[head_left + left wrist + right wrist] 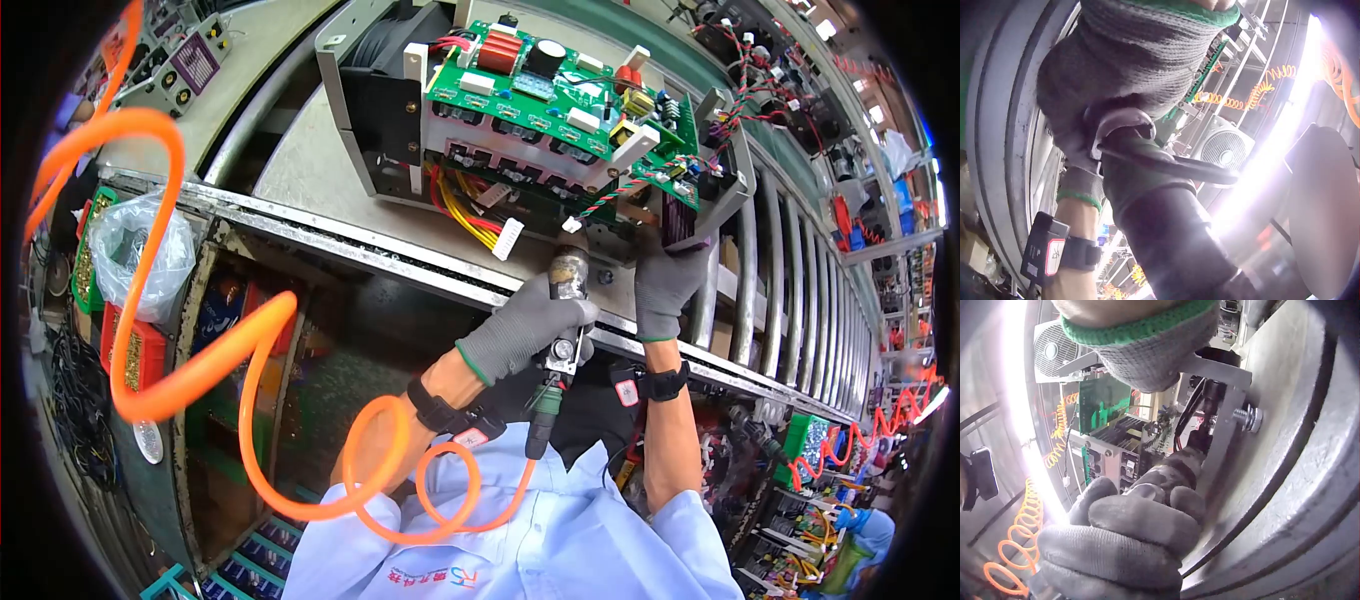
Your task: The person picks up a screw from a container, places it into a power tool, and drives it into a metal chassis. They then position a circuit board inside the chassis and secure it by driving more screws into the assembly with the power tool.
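Note:
My left hand [520, 335], in a grey glove with a green cuff, grips a straight air driver [570, 275]. In the right wrist view its fingers [1141, 522] wrap the tool's body. The driver's tip meets the lower front of a metal chassis [385, 130] topped by a green circuit board [550, 90]. An orange coiled air hose [375, 450] joins the driver's rear end. My gloved right hand [668, 290] is at the chassis's right end, its fingertips hidden behind the metal there. A bolt with washers [1247, 417] sticks out of the bracket [1225, 434].
A roller conveyor [790, 280] runs off to the right. Loose wires with a white connector [508, 240] hang from the chassis front. A red bin [140, 345] of small metal parts and a clear plastic bag [145, 250] stand at the left.

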`<state>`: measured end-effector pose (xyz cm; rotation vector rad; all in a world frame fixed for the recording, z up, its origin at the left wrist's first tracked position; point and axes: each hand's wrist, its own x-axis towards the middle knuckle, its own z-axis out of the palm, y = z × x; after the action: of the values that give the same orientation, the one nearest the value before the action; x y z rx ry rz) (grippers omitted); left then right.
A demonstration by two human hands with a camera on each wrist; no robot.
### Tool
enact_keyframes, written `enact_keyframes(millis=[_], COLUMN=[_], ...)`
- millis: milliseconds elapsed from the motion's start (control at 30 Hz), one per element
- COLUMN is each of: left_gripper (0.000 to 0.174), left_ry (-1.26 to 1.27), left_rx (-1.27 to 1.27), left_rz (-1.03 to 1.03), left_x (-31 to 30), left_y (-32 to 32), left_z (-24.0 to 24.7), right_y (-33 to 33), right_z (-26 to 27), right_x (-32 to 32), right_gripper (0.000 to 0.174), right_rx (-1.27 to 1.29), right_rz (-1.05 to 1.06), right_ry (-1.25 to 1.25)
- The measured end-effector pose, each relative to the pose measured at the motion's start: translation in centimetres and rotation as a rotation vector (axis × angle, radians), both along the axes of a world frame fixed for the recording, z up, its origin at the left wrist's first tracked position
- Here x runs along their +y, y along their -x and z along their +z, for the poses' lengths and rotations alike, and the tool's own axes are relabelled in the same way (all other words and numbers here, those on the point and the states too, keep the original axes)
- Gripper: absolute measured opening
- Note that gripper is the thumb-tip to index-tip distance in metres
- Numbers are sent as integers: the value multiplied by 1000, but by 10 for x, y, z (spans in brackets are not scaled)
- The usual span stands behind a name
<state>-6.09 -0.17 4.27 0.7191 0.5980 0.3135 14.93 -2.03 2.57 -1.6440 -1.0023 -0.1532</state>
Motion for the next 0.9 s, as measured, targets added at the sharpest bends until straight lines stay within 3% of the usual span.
enact_keyframes(millis=[133,167,267,300,333,400,467,500,533,600,900], left_gripper=[25,27,27,27,28,28,27,26,23,22,35], left_ry=[-21,-41,-37,-50,-61,-159,-151,-130,-140,-157,-71], left_rx=[-32,-34,35,39,24,57,61,73,82,173,189], left_rz=[20,19,25,30,38,58,51,-28,55,-14,-9], left_x=[-2,-3,-5,-6,-9,-10,-11,-6,-13,-15,-34], left_y=[-2,-1,-2,-3,-2,2,11,17,18,24,42], left_z=[-3,-4,1,0,4,13,29,30,36,33,15], right_y=[-3,7,7,21,24,31,44,41,38,30,27], right_z=[-2,11,8,11,0,-2,-4,-8,-8,-6,-8], right_x=[-4,-10,-30,-39,-50,-67,-66,-64,-62,-61,-59], right_gripper=[64,69,68,64,46,29,22,25,23,19,17], right_rx=[-10,120,-3,53,118,83,-10,-136,-199,-270,-320], right_rz=[29,41,132,33,-65,64,92,76,74,105,207], right_ry=[60,144,42,-1,12,157,290,390,454,486,506])
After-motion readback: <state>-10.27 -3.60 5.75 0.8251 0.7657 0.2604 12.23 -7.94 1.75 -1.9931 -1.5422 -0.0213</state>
